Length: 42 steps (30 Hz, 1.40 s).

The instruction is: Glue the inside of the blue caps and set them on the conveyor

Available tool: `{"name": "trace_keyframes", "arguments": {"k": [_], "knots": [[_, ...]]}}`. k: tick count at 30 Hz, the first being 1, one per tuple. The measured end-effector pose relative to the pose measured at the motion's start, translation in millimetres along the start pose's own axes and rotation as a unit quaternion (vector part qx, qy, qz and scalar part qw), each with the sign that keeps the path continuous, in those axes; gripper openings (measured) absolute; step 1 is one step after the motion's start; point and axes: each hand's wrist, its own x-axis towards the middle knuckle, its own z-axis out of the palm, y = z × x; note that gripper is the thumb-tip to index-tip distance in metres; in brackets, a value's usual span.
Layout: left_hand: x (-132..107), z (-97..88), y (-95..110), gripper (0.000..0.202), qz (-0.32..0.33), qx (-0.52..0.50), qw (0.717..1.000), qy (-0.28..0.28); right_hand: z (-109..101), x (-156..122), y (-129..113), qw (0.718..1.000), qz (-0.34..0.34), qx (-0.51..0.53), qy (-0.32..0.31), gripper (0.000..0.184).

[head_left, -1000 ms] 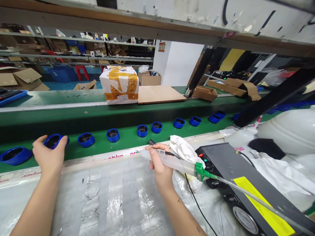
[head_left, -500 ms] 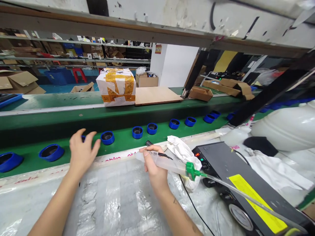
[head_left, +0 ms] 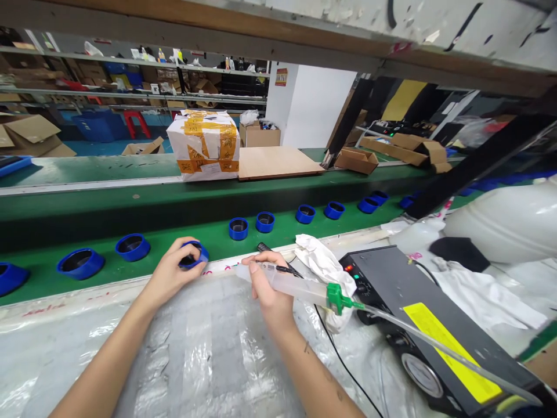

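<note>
My left hand has its fingers and thumb closed round a blue ring-shaped part with a black inside, at the near edge of the green conveyor belt. My right hand grips a translucent dispensing syringe, its tip pointing left toward the blue part but apart from it. A green cap closes the syringe's back end, and a clear hose runs from it. Other blue parts stand in a row along the belt, such as one on the left and one on the right.
A dark dispenser box with a yellow label and a gauge sits to the right. Beside it lies a white cloth. Plastic film covers the worktop. A taped carton stands behind the belt; a beam crosses overhead.
My left hand has moved right and closed from open fingers onto a blue ring-shaped part, which now sits slightly nearer the belt's edge. My right hand still holds the syringe, almost unmoved.
</note>
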Motion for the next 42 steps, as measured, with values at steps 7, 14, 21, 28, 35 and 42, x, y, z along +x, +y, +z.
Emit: {"name": "trace_keyframes", "arguments": {"k": [7, 14, 21, 28, 35, 42], "knots": [[-6.5, 27.9, 28.9, 0.042, 0.049, -0.052, 0.994, -0.085, 1.3, 1.5, 2.1, 0.999, -0.018, -0.016, -0.022, 0.009], [-8.6, 30.2, 32.8, 0.047, 0.057, -0.042, 0.993, -0.094, 0.2, 6.0, 5.1, 0.997, -0.052, -0.056, -0.02, 0.004], [-9.5, 31.0, 32.0, 0.048, 0.076, -0.047, 0.991, -0.099, -3.3, 5.0, 9.3, 0.994, -0.077, -0.074, -0.028, 0.001], [-9.2, 32.1, 31.4, 0.049, 0.078, -0.051, 0.991, -0.095, -5.7, 4.5, 9.2, 0.99, -0.087, -0.101, -0.043, 0.004], [-10.7, 32.2, 30.2, 0.05, 0.076, -0.052, 0.991, -0.101, -3.5, 4.5, 8.3, 0.991, -0.081, -0.089, -0.053, 0.004], [-10.2, 33.3, 28.4, 0.05, 0.085, -0.054, 0.99, -0.097, -2.3, 3.4, 10.6, 0.99, -0.074, -0.107, -0.063, 0.006]]}}
